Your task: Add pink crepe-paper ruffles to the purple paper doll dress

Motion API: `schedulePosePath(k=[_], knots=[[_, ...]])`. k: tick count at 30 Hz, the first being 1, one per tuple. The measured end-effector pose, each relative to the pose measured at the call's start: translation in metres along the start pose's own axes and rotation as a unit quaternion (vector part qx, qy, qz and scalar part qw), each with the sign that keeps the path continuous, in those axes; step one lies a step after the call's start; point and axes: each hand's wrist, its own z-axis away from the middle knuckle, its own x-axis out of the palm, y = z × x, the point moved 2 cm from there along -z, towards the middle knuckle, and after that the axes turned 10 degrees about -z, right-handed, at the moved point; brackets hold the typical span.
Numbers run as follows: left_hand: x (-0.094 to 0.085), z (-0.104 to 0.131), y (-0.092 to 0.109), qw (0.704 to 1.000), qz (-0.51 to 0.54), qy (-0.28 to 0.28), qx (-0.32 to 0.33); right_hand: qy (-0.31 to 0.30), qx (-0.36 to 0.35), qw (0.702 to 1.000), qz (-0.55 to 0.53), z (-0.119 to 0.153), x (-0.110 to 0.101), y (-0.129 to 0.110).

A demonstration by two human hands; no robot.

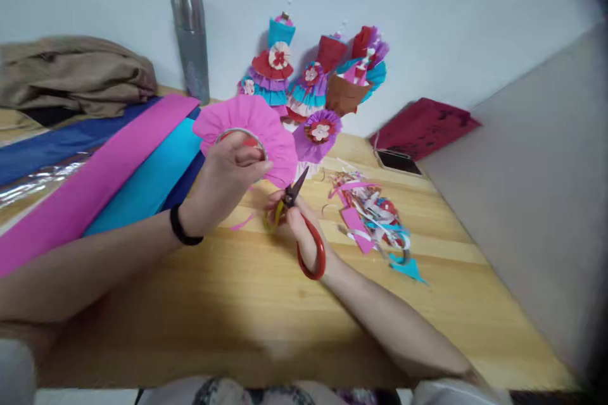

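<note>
Gripping pink ruffle (279,142) above desk (228,304) in left fingers (244,153), curled into its centre; holding scissors (289,198) in closed right fingers (304,237), blades slanting up beside its lower-right edge, perhaps touching.

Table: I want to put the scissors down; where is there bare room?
Free: the front of the table, between left forearm and right forearm; also a band between paper scraps and side wall. Crowded: the back, with ruffled dresses, and the left, under coloured strips.
</note>
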Motion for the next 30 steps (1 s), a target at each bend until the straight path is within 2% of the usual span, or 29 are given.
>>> schedulePosePath(k=[8,15,30], knots=[[0.0019,0.0013,-0.0023,1.000,-0.012,-0.012,-0.009,0.016,0.006,1.000,0.015,0.0005,-0.0025,0.0028],[0.0022,0.0013,-0.0008,1.000,0.015,-0.009,-0.009,0.013,0.007,1.000,-0.015,-0.0012,-0.0012,0.0007],[0.0038,0.0020,-0.0008,0.999,0.047,-0.017,-0.023,0.040,0.035,0.999,-0.005,-0.0001,-0.0001,-0.0029]])
